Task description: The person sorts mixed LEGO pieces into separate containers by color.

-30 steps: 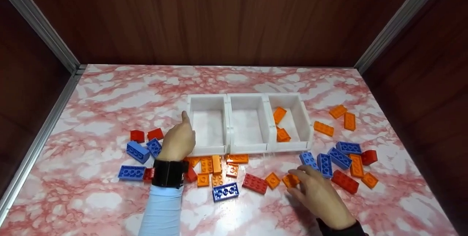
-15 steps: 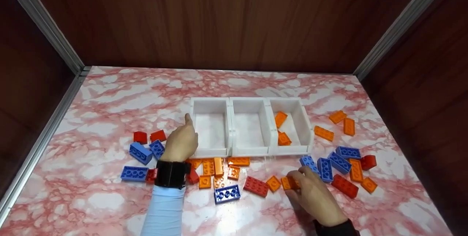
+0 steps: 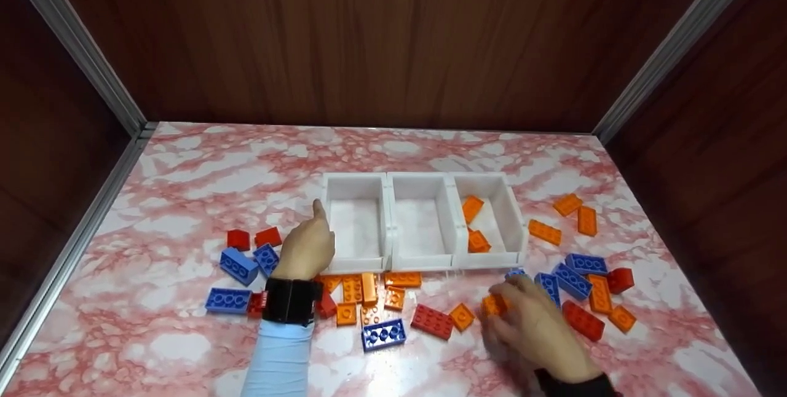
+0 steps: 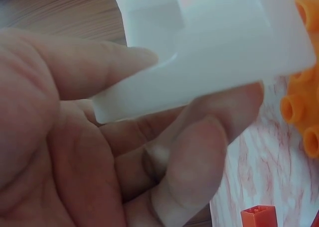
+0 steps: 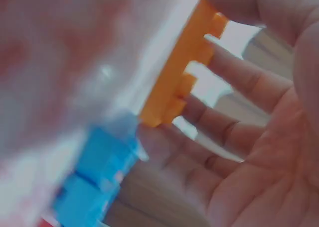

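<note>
My left hand [image 3: 305, 244] is at the near left corner of the row of three joined white bins [image 3: 387, 225]. In the left wrist view, its thumb and curled fingers grip the white wall [image 4: 214, 53] from both sides. On the right, my right hand [image 3: 538, 326] pinches an orange toy building brick [image 3: 494, 305] between thumb and fingertips, near the front of the right bin. The right wrist view shows this orange brick [image 5: 172, 67] tilted on edge, thumb at one end and fingers along its studs. A blue brick [image 5: 104, 152] lies just beyond the fingertips.
Two orange pieces [image 3: 476, 240] lie in the right bin. Orange, red and blue bricks are scattered in front, including a red brick [image 3: 432, 321] and a dark blue one [image 3: 384, 335]. More blue bricks [image 3: 573, 281] lie at right. Wooden walls [image 3: 381, 40] enclose the table.
My right hand has closed its fingertips on the orange brick and turned it on the spot. The left hand stays at the bin corner. The head view has tilted slightly up.
</note>
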Demonstrator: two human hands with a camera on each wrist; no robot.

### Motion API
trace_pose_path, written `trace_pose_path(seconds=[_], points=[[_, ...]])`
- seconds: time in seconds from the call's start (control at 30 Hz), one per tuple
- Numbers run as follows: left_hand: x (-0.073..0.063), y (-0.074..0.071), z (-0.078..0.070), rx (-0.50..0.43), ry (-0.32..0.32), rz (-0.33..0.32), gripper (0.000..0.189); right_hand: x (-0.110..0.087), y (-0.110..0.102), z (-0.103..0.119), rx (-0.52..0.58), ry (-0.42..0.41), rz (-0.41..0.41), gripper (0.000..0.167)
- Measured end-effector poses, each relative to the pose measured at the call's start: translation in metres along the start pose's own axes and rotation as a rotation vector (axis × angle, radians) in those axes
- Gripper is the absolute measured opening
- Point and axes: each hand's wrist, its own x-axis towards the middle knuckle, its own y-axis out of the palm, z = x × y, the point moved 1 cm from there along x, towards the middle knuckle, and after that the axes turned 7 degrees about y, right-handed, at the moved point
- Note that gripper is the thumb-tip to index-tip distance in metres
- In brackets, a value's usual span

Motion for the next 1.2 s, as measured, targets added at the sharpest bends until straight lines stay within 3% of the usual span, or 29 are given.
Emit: trace_pose_path(seconds=[0.07, 0.23, 0.33, 0.47, 0.7, 1.0, 1.2], points=[[0.000, 0.000, 0.001, -0.002, 0.001, 0.004, 0.072, 0.004, -0.016, -0.005, 0.035, -0.037, -0.057, 0.040], [0.000, -0.001, 0.004, -0.019, -0.006, 0.014, 0.073, 0.030, -0.057, -0.017, 0.031, -0.315, -0.282, 0.042], [0.000, -0.002, 0.007, -0.019, -0.011, 0.012, 0.074, 0.053, -0.075, -0.017, -0.005, -0.412, -0.342, 0.040], [-0.001, -0.001, 0.009, -0.008, -0.017, 0.013, 0.074, 0.082, -0.087, -0.015, -0.026, -0.406, -0.280, 0.038], [0.000, 0.000, 0.006, -0.005, -0.012, 0.014, 0.073, 0.121, -0.084, -0.011, -0.074, -0.437, -0.102, 0.034], [0.001, 0.000, 0.001, -0.006, -0.006, 0.031, 0.074, 0.140, -0.073, -0.006, -0.153, -0.452, 0.005, 0.039], [0.000, 0.000, 0.001, -0.008, -0.009, 0.038, 0.075, 0.146, -0.065, -0.011, -0.153, -0.399, 0.088, 0.035]])
